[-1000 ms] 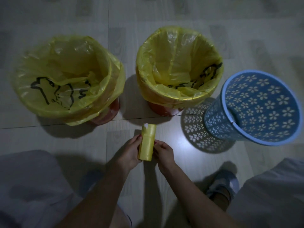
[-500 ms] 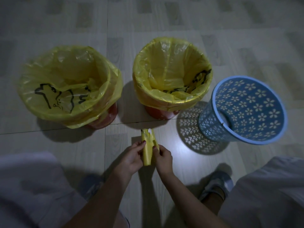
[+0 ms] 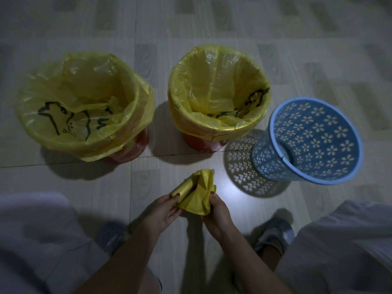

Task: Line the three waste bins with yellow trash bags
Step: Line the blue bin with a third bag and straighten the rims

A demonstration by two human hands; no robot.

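Both hands grasp the folded yellow bag low over the floor, in front of the unlined blue bin: left hand pinches the rolled end, right hand grips the loose edge. Advice: unroll fully, find the mouth, then spread it.

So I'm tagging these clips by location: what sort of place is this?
Probably an indoor room, perhaps in a home: a pale patterned tile floor, two bins lined with yellow bags and an unlined blue plastic flower-cutout basket.
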